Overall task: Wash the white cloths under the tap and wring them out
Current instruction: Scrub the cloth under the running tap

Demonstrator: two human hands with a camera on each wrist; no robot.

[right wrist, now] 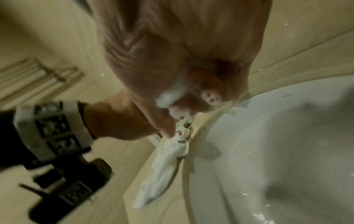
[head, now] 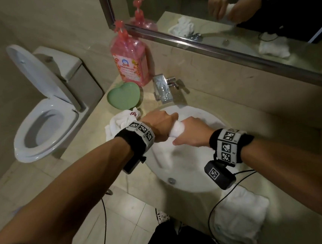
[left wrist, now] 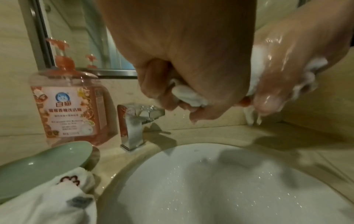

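Above the white sink basin (head: 189, 168) both my hands grip one rolled white cloth (head: 177, 129). My left hand (head: 161, 121) curls round its left end, where a bit of cloth (left wrist: 189, 94) pokes out of the fist. My right hand (head: 192, 132) curls round the right end; its fingers (left wrist: 272, 84) are wet and foamy. A second white cloth (head: 121, 121) with a small red mark lies crumpled on the counter left of the basin. A third, folded white cloth (head: 242, 214) lies on the counter at the front right. The chrome tap (head: 162, 90) stands behind the basin.
A pink soap pump bottle (head: 131, 60) and a green heart-shaped dish (head: 123, 95) stand left of the tap. A toilet (head: 45, 120) with raised lid is at the far left. A mirror (head: 224, 9) runs along the wall behind. Cables hang by the counter's front edge.
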